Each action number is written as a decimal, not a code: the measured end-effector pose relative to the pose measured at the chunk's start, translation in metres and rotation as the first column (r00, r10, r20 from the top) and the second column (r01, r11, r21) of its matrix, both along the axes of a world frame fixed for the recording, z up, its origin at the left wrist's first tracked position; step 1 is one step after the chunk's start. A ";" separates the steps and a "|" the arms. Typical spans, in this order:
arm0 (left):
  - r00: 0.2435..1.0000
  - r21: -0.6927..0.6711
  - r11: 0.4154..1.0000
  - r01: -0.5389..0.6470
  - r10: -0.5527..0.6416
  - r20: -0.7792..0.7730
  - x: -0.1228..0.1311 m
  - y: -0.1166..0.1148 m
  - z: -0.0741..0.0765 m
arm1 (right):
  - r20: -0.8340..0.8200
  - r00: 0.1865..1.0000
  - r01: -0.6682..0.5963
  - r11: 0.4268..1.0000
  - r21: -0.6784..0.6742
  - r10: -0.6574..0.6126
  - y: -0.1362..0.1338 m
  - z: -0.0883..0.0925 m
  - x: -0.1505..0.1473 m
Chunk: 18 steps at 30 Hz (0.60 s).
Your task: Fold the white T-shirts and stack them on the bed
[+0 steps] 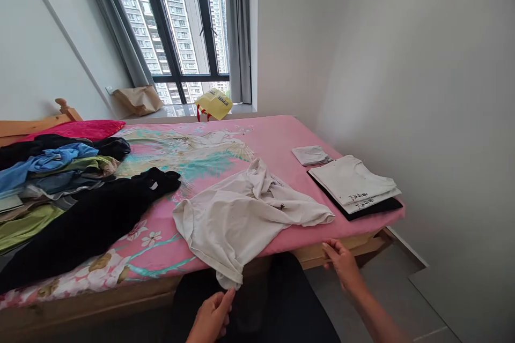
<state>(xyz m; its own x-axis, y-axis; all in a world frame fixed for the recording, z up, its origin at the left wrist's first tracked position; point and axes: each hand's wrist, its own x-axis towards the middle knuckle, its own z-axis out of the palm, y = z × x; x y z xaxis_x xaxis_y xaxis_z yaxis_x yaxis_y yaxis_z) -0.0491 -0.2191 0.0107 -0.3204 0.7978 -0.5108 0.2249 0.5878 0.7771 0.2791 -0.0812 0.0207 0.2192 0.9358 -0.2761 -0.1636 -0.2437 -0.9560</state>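
Note:
A crumpled white shirt (245,209) with small dark print lies across the front edge of the bed, one end hanging over the side. My left hand (211,315) is at that hanging end, thumb and fingers closed on its hem. To the right, my right hand (341,268) hovers just in front of the bed edge with loosely curled fingers, apart from the shirt and holding nothing visible. Beyond it, folded white shirts (354,182) rest on a folded black garment (374,209). A smaller folded pale cloth (310,155) lies behind them.
A heap of mixed clothes (60,171) covers the bed's left side, with a black garment (92,220) in front. The pink patterned bedsheet (277,134) reaches the right wall. A brown paper bag (139,100) and yellow bag (214,103) sit by the window.

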 end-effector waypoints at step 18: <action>0.716 0.322 0.640 -0.698 0.608 0.342 -0.071 -0.034 0.048 | -0.241 0.949 0.174 0.975 -0.137 -0.203 0.055 0.018 -0.008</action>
<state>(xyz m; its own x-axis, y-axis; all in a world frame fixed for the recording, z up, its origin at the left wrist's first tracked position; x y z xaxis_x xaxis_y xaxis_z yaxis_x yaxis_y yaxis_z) -0.1199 -0.2529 0.0584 -0.7740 0.5554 -0.3040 -0.2674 0.1485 0.9521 0.2710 -0.0257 0.0391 0.2984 0.8439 -0.4459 -0.4491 -0.2881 -0.8458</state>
